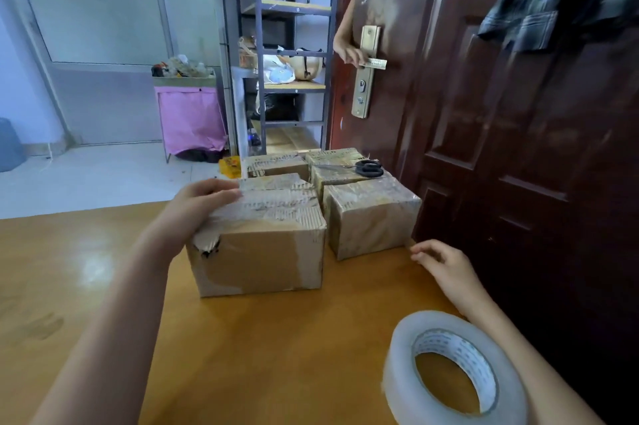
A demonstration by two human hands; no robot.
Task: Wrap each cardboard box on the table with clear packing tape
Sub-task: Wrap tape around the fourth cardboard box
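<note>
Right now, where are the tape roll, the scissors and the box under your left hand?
tape roll [408, 359]: head view, clear outer band.
scissors [370, 169]: head view, black handles.
cardboard box [262, 258]: head view, front face.

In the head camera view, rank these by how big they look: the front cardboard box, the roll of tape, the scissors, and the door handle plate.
Largest to smallest, as they appear:
1. front cardboard box
2. roll of tape, though it sits nearest the camera, which inflates it
3. door handle plate
4. scissors; farther back, so this last ranking is unsure
</note>
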